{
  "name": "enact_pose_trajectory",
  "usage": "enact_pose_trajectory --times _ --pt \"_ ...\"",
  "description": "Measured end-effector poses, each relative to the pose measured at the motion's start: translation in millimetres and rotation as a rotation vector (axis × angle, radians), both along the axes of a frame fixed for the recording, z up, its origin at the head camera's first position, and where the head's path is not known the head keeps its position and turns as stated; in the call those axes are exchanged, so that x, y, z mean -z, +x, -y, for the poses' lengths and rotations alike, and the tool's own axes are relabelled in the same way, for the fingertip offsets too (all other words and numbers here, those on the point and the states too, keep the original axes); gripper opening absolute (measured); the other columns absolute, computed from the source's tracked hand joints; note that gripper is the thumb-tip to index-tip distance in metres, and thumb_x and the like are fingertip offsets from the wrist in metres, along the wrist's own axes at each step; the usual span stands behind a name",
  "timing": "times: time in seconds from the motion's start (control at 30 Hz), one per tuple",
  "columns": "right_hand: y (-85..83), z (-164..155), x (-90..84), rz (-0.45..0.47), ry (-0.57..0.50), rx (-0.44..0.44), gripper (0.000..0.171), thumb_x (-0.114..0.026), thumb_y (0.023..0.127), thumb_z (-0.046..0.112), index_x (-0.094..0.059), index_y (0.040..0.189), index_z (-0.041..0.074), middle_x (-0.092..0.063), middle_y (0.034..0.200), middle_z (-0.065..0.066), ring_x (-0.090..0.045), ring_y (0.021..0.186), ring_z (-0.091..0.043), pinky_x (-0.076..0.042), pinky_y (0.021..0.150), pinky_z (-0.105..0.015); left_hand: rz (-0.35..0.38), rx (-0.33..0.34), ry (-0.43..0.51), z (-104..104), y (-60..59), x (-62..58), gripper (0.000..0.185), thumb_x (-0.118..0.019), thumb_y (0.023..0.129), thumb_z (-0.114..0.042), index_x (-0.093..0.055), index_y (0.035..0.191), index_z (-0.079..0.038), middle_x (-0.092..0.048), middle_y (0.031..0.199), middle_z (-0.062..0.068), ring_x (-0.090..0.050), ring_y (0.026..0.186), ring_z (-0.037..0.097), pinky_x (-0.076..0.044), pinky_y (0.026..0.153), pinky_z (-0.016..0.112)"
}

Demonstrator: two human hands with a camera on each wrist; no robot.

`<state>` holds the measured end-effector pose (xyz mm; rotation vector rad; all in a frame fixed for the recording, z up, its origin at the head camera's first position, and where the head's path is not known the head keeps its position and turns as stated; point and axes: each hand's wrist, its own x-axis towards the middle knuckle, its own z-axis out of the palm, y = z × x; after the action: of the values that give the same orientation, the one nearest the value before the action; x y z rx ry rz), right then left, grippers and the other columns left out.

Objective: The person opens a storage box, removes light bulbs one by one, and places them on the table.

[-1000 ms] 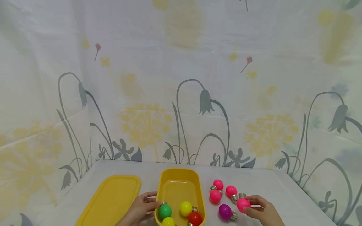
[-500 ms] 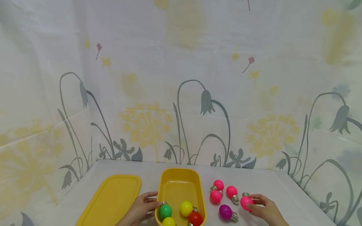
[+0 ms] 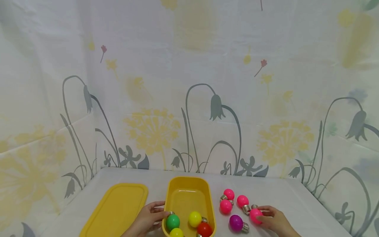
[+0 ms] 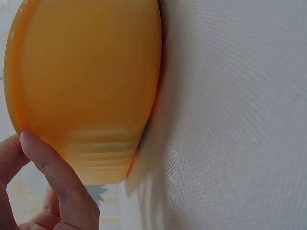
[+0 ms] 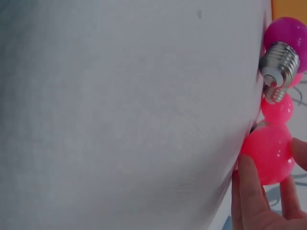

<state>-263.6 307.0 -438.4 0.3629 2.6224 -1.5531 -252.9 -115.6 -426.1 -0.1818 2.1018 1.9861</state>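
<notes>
At about five o'clock on the white cloth-covered table (image 3: 296, 200), our right hand (image 3: 273, 221) curls its fingertips (image 5: 247, 184) round a round pink plastic bulb with a metal screw base (image 3: 255, 215), which rests on the cloth just right of a purple bulb (image 3: 236, 222). We judge this to be the pick-up step: the grip looks made but the lift not yet begun, so the next move calls for raising the bulb and carrying it toward nine o'clock, over the rim of the oblong yellow plastic tub (image 3: 189, 184). Our left hand (image 3: 146, 219) rests against the tub's outer wall at its near left, fingers loosely curved on the plastic, thumb laid along the side. Inside lie a green bulb (image 3: 172, 222), a yellow bulb (image 3: 194, 219), a red bulb (image 3: 204, 229) and a yellow-green one (image 3: 176, 232). The purple bulb sits directly on the path and could be knocked; three more pink bulbs (image 3: 228, 199) cluster at twelve o'clock from it. A flat yellow lid (image 3: 118, 209) lies left of the tub.
</notes>
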Motion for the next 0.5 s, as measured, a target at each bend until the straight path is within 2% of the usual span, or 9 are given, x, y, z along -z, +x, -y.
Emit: enact_pose_trajectory --times 0.17,0.33,0.5 --pt "-2.3 0.4 -1.0 0.009 -0.046 -0.005 0.054 -0.072 0.081 0.014 -0.045 0.118 -0.014 -0.053 0.101 -0.027 -0.057 0.082 -0.025 -0.052 0.074 -0.038 0.007 -0.004 -0.003 -0.7 -0.1 -0.9 0.055 -0.072 0.083 -0.016 -0.047 0.127 0.005 -0.059 0.097 0.013 -0.061 0.077 0.016 -0.051 0.068 0.029" --pt "-2.7 3.2 -5.5 0.025 -0.089 -0.003 0.053 -0.071 0.082 0.01 -0.044 0.119 -0.015 -0.054 0.1 -0.026 -0.058 0.081 -0.023 -0.052 0.075 -0.038 0.003 -0.005 0.001 0.0 -0.2 -0.3 0.055 -0.072 0.083 -0.016 -0.047 0.127 0.005 -0.058 0.097 0.013 -0.061 0.077 0.016 -0.052 0.068 0.029" --pt "-0.9 2.5 -9.4 0.036 -0.066 -0.011 0.054 -0.07 0.083 0.012 -0.042 0.121 -0.015 -0.054 0.099 -0.025 -0.057 0.081 -0.024 -0.052 0.075 -0.039 -0.007 -0.002 0.01 0.5 -0.2 0.5 0.055 -0.072 0.082 -0.016 -0.048 0.127 0.005 -0.058 0.097 0.012 -0.061 0.076 0.016 -0.052 0.068 0.029"
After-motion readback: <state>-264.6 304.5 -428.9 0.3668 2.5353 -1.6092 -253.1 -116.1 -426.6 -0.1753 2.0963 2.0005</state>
